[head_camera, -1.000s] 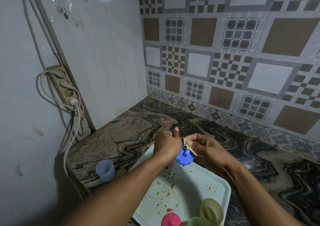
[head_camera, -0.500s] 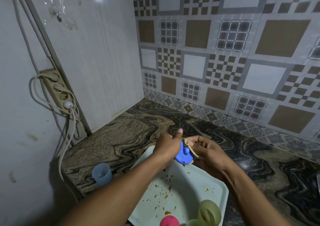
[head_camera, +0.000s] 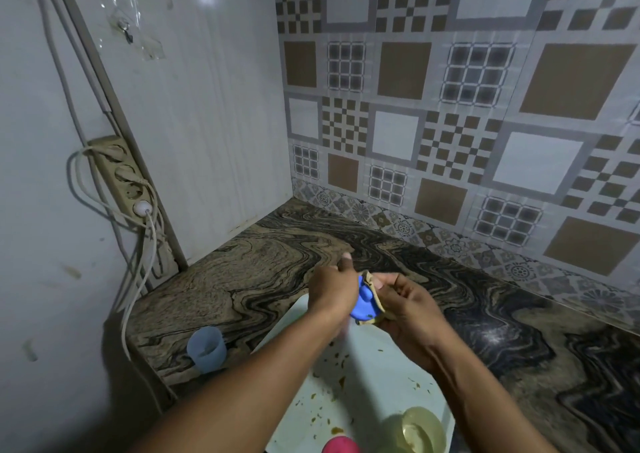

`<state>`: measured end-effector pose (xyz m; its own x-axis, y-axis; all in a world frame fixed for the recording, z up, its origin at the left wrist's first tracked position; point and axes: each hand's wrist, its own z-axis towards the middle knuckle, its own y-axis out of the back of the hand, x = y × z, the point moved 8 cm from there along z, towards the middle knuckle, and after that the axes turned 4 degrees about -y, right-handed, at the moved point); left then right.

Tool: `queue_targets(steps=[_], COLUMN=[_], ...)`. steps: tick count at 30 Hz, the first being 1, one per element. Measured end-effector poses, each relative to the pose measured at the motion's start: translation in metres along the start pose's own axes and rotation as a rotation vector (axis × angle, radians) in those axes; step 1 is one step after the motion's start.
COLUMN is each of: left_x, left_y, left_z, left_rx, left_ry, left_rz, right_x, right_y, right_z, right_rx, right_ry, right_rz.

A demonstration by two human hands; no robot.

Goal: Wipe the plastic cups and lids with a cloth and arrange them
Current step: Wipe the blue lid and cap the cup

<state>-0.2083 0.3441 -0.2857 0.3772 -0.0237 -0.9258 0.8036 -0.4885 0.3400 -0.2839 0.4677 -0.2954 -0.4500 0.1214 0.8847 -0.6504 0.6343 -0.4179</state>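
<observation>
My left hand (head_camera: 330,291) grips a blue plastic lid (head_camera: 364,302) above the far end of a white tray (head_camera: 388,376). My right hand (head_camera: 407,305) holds a small tan cloth (head_camera: 374,296) pressed against the lid's right side. A pale blue cup (head_camera: 206,348) stands upright on the counter to the left of the tray. On the tray's near end sit a yellowish-green cup (head_camera: 417,430) and a pink piece (head_camera: 341,445), cut off by the frame's bottom edge.
Brown crumbs and smears dot the white tray. The marbled counter (head_camera: 263,272) runs into a corner between a white panel wall and patterned tiles. A power strip (head_camera: 126,178) with a plugged-in cable hangs on the left wall beside the counter's edge.
Both hands stay together over the tray with the lid and cloth; the lid has turned slightly between them and the cloth has slid along it. The camera has shifted a little.
</observation>
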Motion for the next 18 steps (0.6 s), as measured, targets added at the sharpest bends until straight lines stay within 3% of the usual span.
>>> queue_targets(steps=[3, 5, 7, 9, 10, 12, 15, 18], left_x=[-0.011, 0.003, 0.024, 0.037, 0.037, 0.017, -0.012, -0.012], left_y=[0.016, 0.018, 0.007, -0.012, -0.017, -0.013, 0.015, 0.027], left_z=[-0.014, -0.018, -0.013, -0.010, -0.009, -0.003, -0.004, -0.021], left_rx=[-0.313, -0.393, -0.254, 0.074, 0.191, 0.228, -0.137, -0.344], left_ry=[-0.076, -0.007, 0.137, 0.304, 0.332, 0.224, 0.038, 0.024], left_rz=[-0.128, -0.222, -0.253, -0.272, -0.252, -0.157, -0.056, -0.191], right_x=[-0.016, -0.033, -0.035, -0.021, -0.012, 0.002, 0.005, -0.024], right_y=[-0.010, -0.011, -0.006, 0.002, 0.006, 0.004, -0.008, -0.011], right_z=[-0.002, -0.006, -0.009, -0.005, -0.003, 0.002, 0.004, -0.004], right_rx=[-0.126, -0.162, -0.161, -0.105, -0.080, -0.031, -0.116, -0.281], right_ry=[0.068, 0.029, -0.014, -0.043, -0.050, -0.024, 0.122, 0.184], right_rz=[0.190, 0.282, 0.252, 0.095, -0.011, -0.132, -0.111, 0.019])
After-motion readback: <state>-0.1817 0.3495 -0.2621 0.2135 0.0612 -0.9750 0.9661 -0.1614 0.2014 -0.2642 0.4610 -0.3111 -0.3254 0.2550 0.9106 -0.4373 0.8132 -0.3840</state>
